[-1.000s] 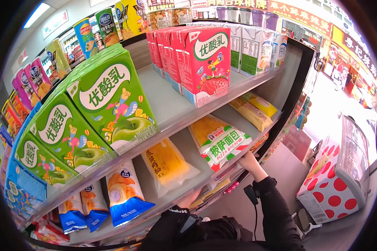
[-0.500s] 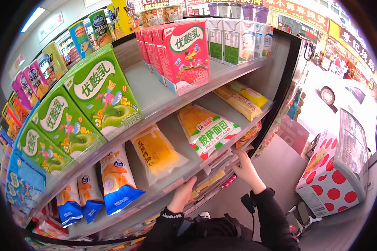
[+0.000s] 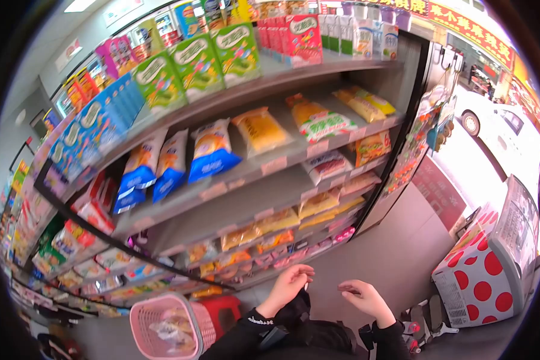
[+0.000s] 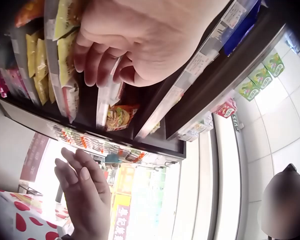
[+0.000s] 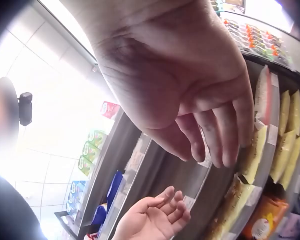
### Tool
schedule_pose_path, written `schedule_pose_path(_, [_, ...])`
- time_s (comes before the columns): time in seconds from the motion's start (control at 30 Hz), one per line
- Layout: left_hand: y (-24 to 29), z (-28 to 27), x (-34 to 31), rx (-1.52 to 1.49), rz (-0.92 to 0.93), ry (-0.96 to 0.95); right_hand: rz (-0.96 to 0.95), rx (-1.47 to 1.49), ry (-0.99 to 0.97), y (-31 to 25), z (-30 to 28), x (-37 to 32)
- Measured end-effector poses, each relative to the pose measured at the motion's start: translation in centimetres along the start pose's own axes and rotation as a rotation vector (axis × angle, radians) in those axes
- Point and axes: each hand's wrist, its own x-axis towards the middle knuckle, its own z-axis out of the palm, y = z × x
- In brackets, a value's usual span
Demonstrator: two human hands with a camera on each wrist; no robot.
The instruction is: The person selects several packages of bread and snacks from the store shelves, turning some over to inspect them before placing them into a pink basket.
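While the person stands facing the rack [image 3: 240, 199], I see nothing in either grasp: the left hand [image 3: 288, 287] has its fingers loosely bent, the right hand [image 3: 367, 301] hangs relaxed in the same way, and the 2 are apart. Nearest them, yellow packets [image 3: 279, 221] lie along the front edge of a low level, toward the rack's right end. Higher up, the pizza bread [image 3: 325, 124] sits near that end, its wide side by the front edge, and 3 blue-ended bags [image 3: 215, 153] reach the same edge farther left. My worry is a sleeve or knuckle brushing these as an arm goes in; such light, slick plastic could slip off the edge. A sideways step could also knock the pink basket [image 3: 137, 327], since the arms may mask the floor, and a careless right elbow could meet the spotted freezer [image 3: 475, 277].
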Motion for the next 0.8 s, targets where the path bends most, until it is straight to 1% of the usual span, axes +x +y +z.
schedule_pose_path(0.03, [-0.4, 0.3, -1.7, 0.031, -0.04, 0.005, 0.019, 0.022, -0.019, 0.4, 0.6, -1.1])
schedule_pose_path(0.13, [-1.6, 0.8, -6.9, 0.067, -0.064, 0.045, 0.065, 0.082, -0.095, 1.3, 3.0, -3.7])
schedule_pose_path(0.17, [-1.8, 0.7, -8.5, 0.058, -0.069, 0.077, 0.076, 0.106, -0.115, 1.3, 3.6, -4.2])
schedule_pose_path(0.23, [-2.0, 0.2, -11.8, 0.043, -0.139, 0.124, 0.079, 0.1, -0.178, 1.2, 4.9, -5.1])
schedule_pose_path(0.27, [-2.5, -0.2, -13.2, 0.085, -0.136, 0.171, 0.079, 0.102, -0.196, 1.3, 5.6, -5.4])
schedule_pose_path(0.37, [-2.6, -1.0, -16.3, 0.071, -0.152, 0.275, 0.066, 0.1, -0.243, 1.1, 7.3, -6.1])
schedule_pose_path(0.5, [-3.4, -2.3, -18.7, 0.045, -0.2, 0.323, 0.033, 0.06, -0.276, 0.2, 9.1, -6.6])
schedule_pose_path(0.73, [-2.8, -5.0, -20.4, 0.013, -0.137, 0.376, 0.07, 0.067, -0.297, 0.4, 12.3, -6.2])
schedule_pose_path(0.8, [-2.7, -6.7, -21.3, 0.0, -0.134, 0.403, 0.116, 0.077, -0.301, -0.1, 13.9, -5.8])
